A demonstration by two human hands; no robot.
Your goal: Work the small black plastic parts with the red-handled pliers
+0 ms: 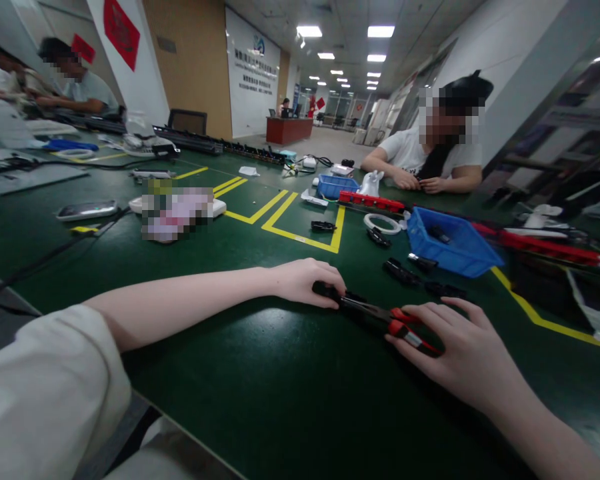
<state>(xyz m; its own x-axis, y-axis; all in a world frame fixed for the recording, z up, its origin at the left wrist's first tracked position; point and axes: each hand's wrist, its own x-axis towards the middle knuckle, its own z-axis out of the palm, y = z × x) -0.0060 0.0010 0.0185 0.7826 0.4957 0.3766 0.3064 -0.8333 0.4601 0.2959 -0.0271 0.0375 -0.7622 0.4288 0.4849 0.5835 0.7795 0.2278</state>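
In the centre of the frame the left hand [310,280] has its grip closed around a small black part [321,289], pinched between thumb and fingers just above the green counter [260,413]. Right of centre, the right hand [450,343] has a loose grip on red-handled pliers [396,321], thumb under one handle and fingers over the other, the handles spread apart. The pliers' nose reaches the left fingertips beside the black part; whether it bites on it, I cannot tell.

To the right of the frame, beyond the right hand, a large blue bin [447,257] stands open, with a dark piece [439,233] lying inside. Several loose black pieces [401,271] lie outside, in front of this bin. Above the middle of the frame is a smaller blue bin [337,187]; its contents are too small to make out. A white plastic bag [371,183] stands just right of it, behind a red strip [373,201]. A white ring [381,232] lies between the strip and the large bin. At upper right, another person [405,150] sits at the counter, both hands near a dark object.
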